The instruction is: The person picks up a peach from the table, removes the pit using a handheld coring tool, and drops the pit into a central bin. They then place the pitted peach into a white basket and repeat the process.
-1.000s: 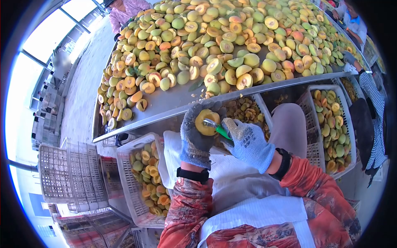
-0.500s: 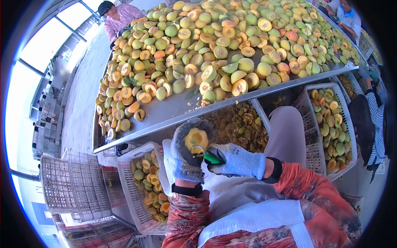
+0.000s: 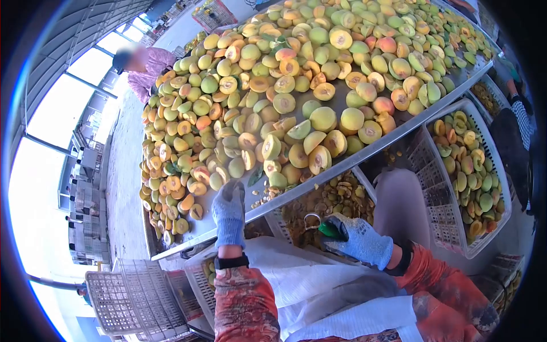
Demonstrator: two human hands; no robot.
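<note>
My left hand [image 3: 229, 211], in a blue-grey glove, reaches up over the metal table's front edge [image 3: 342, 165] with fingers apart and nothing in it. It is nearest to the halved peaches [image 3: 273, 147] piled on the table. My right hand [image 3: 356, 239], also gloved, grips a green-handled pitting tool [image 3: 325, 227] with a metal loop at its tip. It hovers over a crate of peach pits [image 3: 336, 199] under the table edge.
A white crate of pitted peach halves [image 3: 467, 171] stands at right, another crate [image 3: 199, 273] lies below my left arm, and empty crates [image 3: 128, 296] are stacked lower left. A person in a purple top [image 3: 145, 71] works at the table's far side. Another person's sleeve [image 3: 521, 114] shows at right.
My left hand let go of the peach half it held and rose to the table. The right hand pulled back with the tool. The view tilted left.
</note>
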